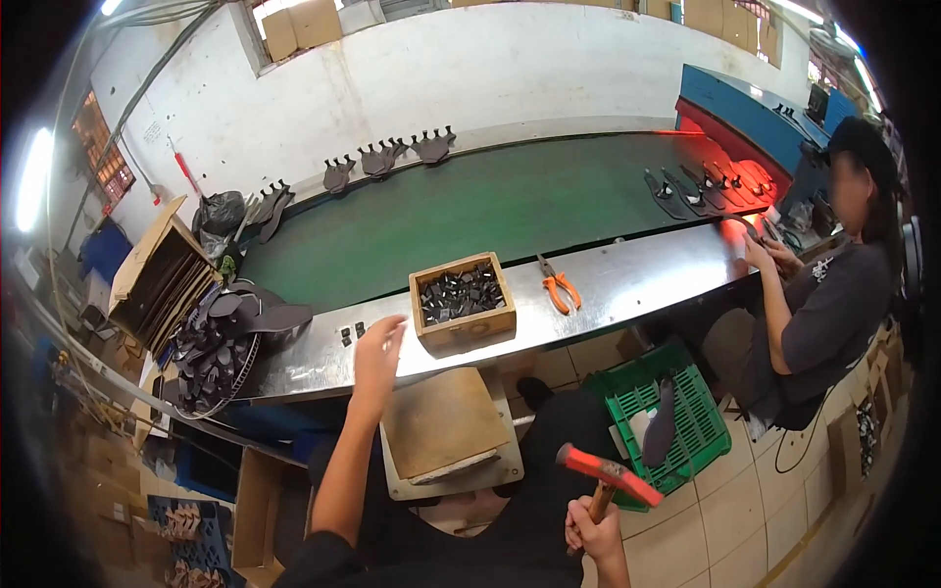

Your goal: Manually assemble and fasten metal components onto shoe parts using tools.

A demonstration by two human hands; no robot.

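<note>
My left hand [377, 355] is over the near metal edge of the bench, fingers stretched out, and I see nothing held in it. It is between a few small black pieces [346, 336] on the metal and a wooden box [469, 339] full of small black parts [461, 292]. My right hand [595, 532] grips the wooden handle of a hammer [610, 474] with a red head, held up at the lower right. In front of me stands a work block with a worn tan pad [446, 423] on top. Orange-handled pliers [560, 286] lie right of the box.
A green conveyor belt [470, 211] runs behind the metal ledge, with dark soles [380, 160] along its far side. A basket of black straps [211, 367] is at left. A green crate [701, 443] holding a sole stands at right, near a seated co-worker [833, 284].
</note>
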